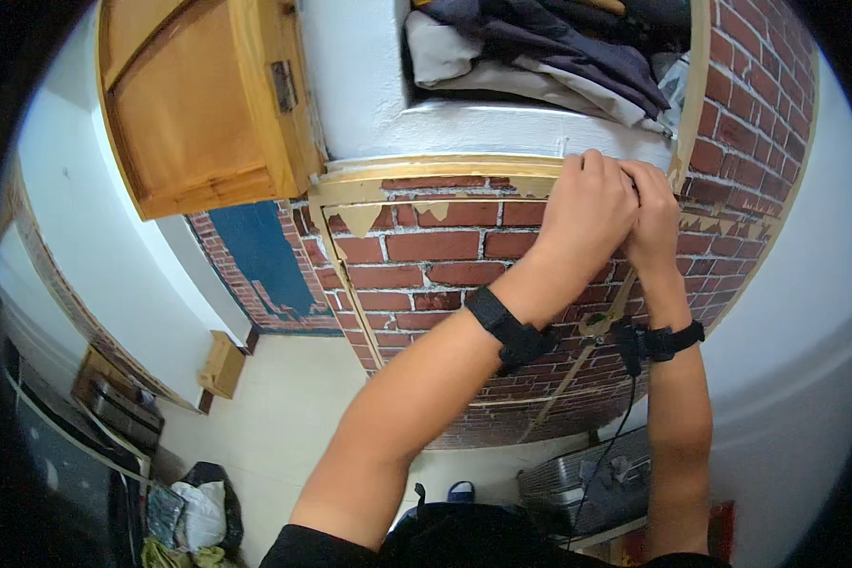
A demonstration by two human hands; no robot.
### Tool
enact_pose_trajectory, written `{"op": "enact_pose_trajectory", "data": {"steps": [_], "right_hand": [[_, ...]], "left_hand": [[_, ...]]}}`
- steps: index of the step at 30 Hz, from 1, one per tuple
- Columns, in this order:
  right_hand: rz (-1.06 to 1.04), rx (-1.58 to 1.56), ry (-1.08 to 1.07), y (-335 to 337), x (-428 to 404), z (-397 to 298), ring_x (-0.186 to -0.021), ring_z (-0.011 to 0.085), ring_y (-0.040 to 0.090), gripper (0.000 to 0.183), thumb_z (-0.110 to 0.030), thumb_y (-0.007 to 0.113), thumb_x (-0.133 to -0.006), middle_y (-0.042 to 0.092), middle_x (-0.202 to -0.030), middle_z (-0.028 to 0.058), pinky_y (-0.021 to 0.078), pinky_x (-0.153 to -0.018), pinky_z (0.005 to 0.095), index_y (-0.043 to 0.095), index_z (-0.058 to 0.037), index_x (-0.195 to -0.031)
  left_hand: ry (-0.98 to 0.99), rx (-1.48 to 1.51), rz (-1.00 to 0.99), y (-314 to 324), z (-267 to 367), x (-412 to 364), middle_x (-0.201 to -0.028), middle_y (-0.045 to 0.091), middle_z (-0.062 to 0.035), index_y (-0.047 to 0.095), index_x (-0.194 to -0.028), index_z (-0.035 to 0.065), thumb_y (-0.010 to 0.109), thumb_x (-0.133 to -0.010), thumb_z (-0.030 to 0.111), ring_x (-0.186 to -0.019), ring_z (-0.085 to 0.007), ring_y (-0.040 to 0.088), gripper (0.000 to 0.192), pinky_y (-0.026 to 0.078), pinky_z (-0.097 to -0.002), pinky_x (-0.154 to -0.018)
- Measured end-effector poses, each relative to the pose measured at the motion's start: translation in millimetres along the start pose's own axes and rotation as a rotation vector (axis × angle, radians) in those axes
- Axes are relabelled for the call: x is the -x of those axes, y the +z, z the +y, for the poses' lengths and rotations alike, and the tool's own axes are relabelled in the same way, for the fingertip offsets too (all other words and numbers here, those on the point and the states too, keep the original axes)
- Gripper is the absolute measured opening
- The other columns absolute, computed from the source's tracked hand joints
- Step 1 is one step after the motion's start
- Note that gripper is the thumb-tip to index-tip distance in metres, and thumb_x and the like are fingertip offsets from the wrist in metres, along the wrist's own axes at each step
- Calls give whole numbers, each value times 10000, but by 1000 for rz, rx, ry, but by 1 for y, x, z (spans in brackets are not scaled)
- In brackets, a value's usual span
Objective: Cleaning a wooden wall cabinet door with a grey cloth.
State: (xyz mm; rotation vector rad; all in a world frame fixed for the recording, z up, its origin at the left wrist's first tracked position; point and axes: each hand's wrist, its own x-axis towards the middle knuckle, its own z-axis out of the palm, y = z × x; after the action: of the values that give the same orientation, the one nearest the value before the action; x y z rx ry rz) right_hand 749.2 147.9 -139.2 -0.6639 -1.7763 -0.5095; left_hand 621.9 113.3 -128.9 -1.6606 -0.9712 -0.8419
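Observation:
My left hand (591,202) and my right hand (654,213) are pressed together at the right end of a wooden ledge (454,167). Both have curled fingers, and the backs of the hands hide whatever lies under or between them. Just below is a cabinet front (440,245) covered in brick-pattern paper, torn along its top edge. Above the hands, a white-painted sill (511,131) borders an open compartment. Inside it lie a dark folded cloth (561,50) and a light grey cloth (444,53). Each of my wrists wears a black strap.
An open wooden door (192,106) with a metal hinge (282,86) hangs at upper left. A cardboard box (222,364) and filled plastic bags (202,508) stand on the floor (284,405). A silver ribbed case (582,476) lies by my right side. A cable (610,447) trails from my right wrist.

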Motion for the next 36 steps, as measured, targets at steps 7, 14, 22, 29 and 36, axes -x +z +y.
{"op": "enact_pose_trajectory", "data": {"steps": [7, 14, 22, 29, 36], "right_hand": [[41, -61, -107, 51, -16, -69, -932, 362, 634, 251, -10, 498, -813, 683, -986, 182, 506, -826, 431, 664, 13, -1001], [8, -245, -266, 114, -45, -166, -880, 323, 626, 158, -58, 603, -769, 658, -880, 133, 515, -807, 419, 638, -29, -921], [-60, -115, -262, 122, -52, -185, -923, 299, 596, 193, -172, 584, -866, 632, -935, 111, 505, -773, 407, 703, -119, -1008], [-35, -107, -254, 88, -33, -121, -925, 315, 576, 208, -129, 650, -827, 616, -982, 106, 493, -800, 415, 683, -93, -1028], [-89, -32, -231, 92, -39, -156, -877, 278, 573, 427, -247, 841, -644, 601, -932, 76, 489, -759, 388, 677, -106, -1013]], "left_hand": [[15, 70, -102, -35, -84, 44, -805, 607, -100, 620, -787, 38, 610, -738, 104, -829, -257, 604, 82, 474, -362, -778], [-175, -496, -243, -101, -135, 99, -1107, 572, -95, 653, -1008, 75, 601, -777, 112, -1106, -271, 512, 240, 313, -415, -985], [-811, 131, 74, -89, -147, 192, -1183, 459, -196, 506, -1143, 1, 611, -821, 76, -1145, -356, 408, 348, 308, -470, -978], [-1065, 288, 370, -54, -194, 174, -1275, 396, -286, 426, -1211, -87, 490, -941, 179, -1214, -415, 346, 385, 248, -502, -1067], [-1117, 188, 449, -31, -190, 166, -918, 607, -326, 580, -952, -109, 412, -1007, 254, -877, -506, 538, 403, 404, -552, -802]]}}
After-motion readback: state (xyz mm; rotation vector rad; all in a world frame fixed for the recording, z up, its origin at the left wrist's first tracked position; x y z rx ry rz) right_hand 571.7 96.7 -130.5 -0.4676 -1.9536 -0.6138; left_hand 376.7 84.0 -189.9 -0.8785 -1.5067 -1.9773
